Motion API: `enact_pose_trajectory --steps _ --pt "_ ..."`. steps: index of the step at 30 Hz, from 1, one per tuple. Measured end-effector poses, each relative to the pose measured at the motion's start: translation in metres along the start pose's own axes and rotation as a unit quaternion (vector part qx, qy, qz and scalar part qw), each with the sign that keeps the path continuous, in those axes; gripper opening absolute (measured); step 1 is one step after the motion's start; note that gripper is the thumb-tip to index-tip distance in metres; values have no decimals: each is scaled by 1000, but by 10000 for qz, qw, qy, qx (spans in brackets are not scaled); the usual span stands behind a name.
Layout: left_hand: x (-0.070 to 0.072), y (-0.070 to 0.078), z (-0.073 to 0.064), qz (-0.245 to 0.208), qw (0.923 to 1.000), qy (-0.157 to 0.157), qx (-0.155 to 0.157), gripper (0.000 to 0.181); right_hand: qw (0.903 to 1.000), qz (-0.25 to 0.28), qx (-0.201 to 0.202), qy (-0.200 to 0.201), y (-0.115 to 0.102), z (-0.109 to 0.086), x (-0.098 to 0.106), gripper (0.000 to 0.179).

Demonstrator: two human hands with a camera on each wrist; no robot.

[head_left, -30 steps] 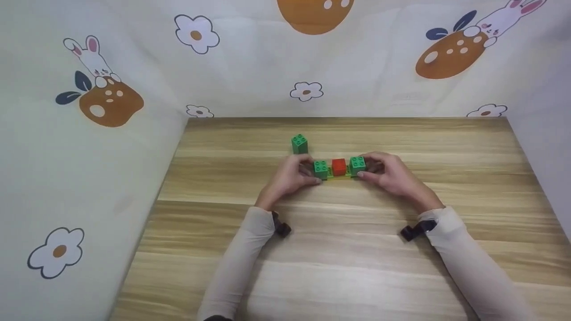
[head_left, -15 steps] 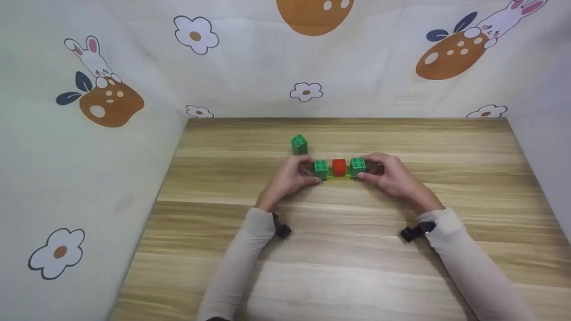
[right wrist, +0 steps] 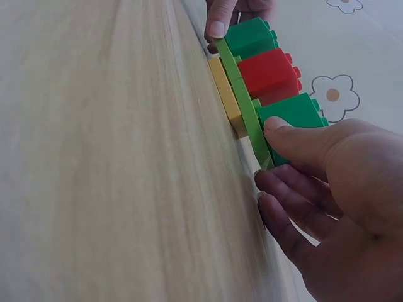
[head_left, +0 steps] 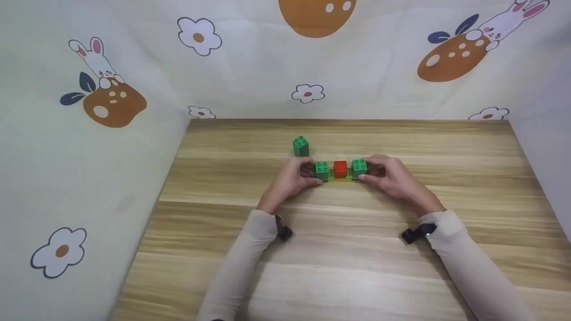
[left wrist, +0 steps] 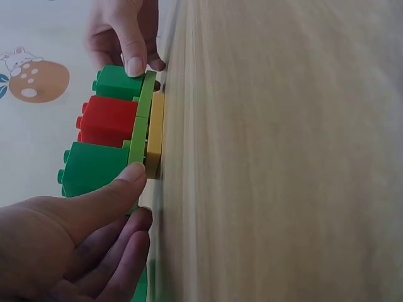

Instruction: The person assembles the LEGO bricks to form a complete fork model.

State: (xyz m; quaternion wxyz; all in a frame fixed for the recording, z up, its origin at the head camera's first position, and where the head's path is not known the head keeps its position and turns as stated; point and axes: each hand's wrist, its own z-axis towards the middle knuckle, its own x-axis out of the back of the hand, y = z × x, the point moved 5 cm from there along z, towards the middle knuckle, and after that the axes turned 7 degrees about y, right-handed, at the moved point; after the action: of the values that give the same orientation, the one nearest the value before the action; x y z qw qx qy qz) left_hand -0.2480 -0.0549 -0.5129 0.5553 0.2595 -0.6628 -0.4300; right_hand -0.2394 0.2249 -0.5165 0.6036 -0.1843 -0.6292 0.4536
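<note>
A low build of toy building bricks stands on the table between both hands. Its yellow brick is at the bottom, under two light green plates set end to end. On top are a left green brick, a red brick and a right green brick, with gaps between them. My left hand pinches the left end, its thumb on the plate's edge beside the green brick. At the other end my right hand grips the build, thumb against the right green brick and fingers curled at the plate's end.
A separate tall green brick stands upright just behind my left hand. The wooden table ends at a pale patterned cloth wall at the back, with more cloth at both sides.
</note>
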Motion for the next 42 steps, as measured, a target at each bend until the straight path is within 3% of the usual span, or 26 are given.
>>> enact_pose_trajectory --steps 6,27,34,42 --pt "-1 0 -1 56 10000 -36 16 39 9997 -118 190 20 -1 0 1 33" --pt "-1 -3 -1 193 9998 -110 20 38 9996 90 -85 -238 1 1 -4 30" --pt "-2 -4 0 190 9997 -43 -126 42 9991 269 -225 -245 4 1 -7 32" --pt "0 1 -1 573 9978 -48 -316 46 9989 361 -238 -171 3 0 -7 34"
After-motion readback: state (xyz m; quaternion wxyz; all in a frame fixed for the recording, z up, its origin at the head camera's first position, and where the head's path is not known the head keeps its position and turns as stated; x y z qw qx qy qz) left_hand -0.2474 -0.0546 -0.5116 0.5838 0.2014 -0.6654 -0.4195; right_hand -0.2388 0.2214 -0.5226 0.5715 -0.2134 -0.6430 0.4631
